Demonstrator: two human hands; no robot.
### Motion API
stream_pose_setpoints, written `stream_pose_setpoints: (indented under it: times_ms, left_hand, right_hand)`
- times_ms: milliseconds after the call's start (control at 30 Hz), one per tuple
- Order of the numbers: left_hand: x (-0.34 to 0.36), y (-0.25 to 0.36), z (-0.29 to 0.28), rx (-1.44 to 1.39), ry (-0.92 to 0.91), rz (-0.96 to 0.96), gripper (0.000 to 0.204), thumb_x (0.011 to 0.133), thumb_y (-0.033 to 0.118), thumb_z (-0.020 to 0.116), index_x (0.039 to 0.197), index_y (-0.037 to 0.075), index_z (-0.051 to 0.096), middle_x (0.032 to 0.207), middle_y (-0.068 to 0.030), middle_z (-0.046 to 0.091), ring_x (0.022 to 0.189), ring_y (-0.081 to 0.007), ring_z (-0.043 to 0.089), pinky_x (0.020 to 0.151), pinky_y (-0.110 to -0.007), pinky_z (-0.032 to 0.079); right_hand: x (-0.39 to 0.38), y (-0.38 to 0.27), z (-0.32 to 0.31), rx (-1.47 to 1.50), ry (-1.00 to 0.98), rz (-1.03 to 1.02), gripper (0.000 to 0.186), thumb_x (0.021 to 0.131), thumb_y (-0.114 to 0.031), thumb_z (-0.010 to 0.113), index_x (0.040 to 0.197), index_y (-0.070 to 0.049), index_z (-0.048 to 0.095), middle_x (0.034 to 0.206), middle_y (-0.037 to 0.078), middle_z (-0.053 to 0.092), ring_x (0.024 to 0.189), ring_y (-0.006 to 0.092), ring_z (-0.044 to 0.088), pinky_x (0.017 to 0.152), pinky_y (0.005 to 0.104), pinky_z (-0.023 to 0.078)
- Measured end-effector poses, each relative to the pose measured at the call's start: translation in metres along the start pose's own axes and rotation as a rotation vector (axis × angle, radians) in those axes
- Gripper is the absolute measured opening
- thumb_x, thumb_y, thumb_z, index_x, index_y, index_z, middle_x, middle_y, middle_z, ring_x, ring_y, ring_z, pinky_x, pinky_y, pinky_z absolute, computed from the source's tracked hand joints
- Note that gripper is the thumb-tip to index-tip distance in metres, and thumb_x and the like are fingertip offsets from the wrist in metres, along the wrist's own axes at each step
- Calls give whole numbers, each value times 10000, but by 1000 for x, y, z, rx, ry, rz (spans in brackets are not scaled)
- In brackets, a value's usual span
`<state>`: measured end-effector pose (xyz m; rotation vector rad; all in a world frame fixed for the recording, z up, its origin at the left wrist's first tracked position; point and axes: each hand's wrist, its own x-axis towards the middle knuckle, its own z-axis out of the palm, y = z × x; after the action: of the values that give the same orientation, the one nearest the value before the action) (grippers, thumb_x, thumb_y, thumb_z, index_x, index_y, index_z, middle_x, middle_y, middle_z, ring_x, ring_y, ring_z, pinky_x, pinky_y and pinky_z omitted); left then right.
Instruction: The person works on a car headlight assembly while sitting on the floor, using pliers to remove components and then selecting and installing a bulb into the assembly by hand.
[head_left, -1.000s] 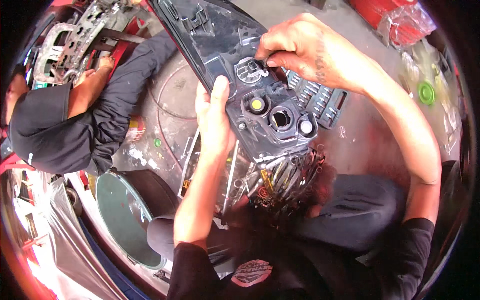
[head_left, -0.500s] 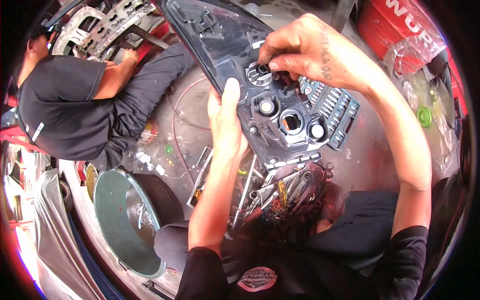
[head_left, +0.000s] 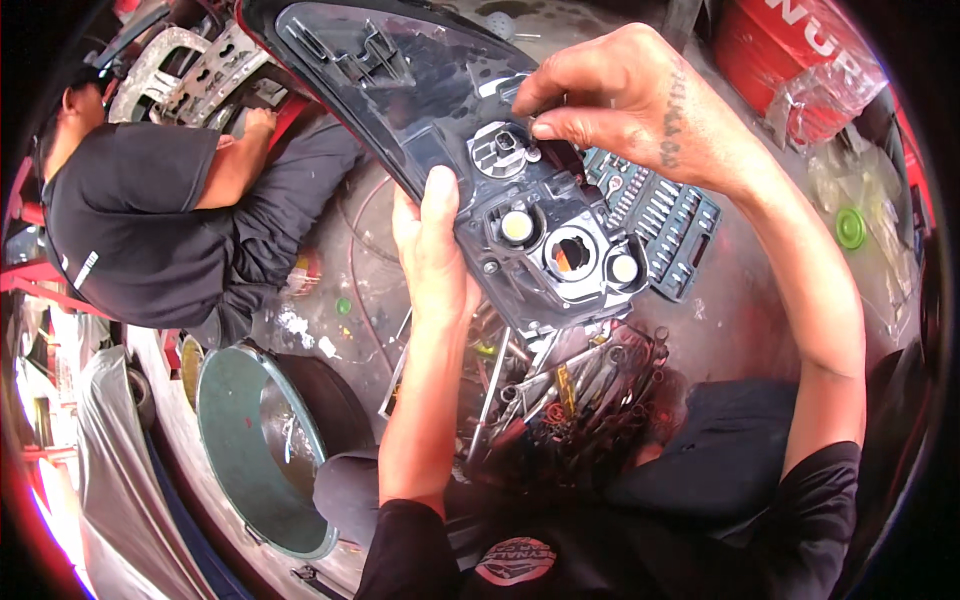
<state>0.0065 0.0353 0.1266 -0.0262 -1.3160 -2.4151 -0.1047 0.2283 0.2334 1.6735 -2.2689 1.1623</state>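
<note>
A black headlamp housing (head_left: pixel 420 110) with round openings and fittings is tilted across the upper middle. My left hand (head_left: pixel 430 245) grips its left edge, thumb lying on the rear face. Just above and right of a round connector fitting (head_left: pixel 497 150), my right hand (head_left: pixel 625 110) has its thumb and forefinger curled close to the housing; whatever lies between those fingertips is hidden. Behind the housing's right side is a socket set case (head_left: pixel 672 235). Below it a jumbled pile of wrenches and tools (head_left: pixel 560 390) sits in front of my legs.
A co-worker (head_left: pixel 140 240) sits at left beside metal frames (head_left: pixel 190 75). A green tub (head_left: pixel 240 450) is at lower left, a silver cover (head_left: pixel 115 470) beyond it. A red drum (head_left: pixel 750 55), clear plastic bag (head_left: pixel 820 110) and green lid (head_left: pixel 850 228) are at right.
The housing shifted right, then back left, its upper end swinging leftward; both my hands stayed on or by it. The co-worker's head and body have shifted, with the head higher.
</note>
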Motion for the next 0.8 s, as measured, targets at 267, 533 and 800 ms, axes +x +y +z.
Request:
stream_pose_setpoints:
  times_ms: [267, 533, 800]
  left_hand:
    - [-2, 2, 6, -20, -45, -27, 580, 1001, 323, 679, 1438, 10, 462, 1308, -139, 628, 1130, -241, 673, 975, -397, 576]
    - [-2, 1, 10, -83, -30, -101, 502, 1028, 285, 644, 1411, 1, 485, 1285, -150, 646, 1102, -249, 693, 947, -398, 599]
    - [-3, 0, 14, -51, -25, -90, 508, 1015, 285, 669, 1395, -6, 496, 1263, -146, 656, 1081, -241, 699, 935, -391, 603]
  right_hand:
    - [-1, -2, -6, -25, -41, -6, 233, 910, -141, 739, 1044, 48, 717, 868, 157, 731, 802, 245, 725, 745, 359, 563]
    - [-2, 9, -5, -16, -51, -53, 239, 895, -145, 755, 1023, 52, 716, 854, 155, 724, 804, 268, 729, 743, 361, 567]
    - [-4, -4, -20, 7, -102, -74, 125, 885, -61, 730, 976, 21, 706, 802, 193, 702, 745, 339, 707, 675, 409, 554]
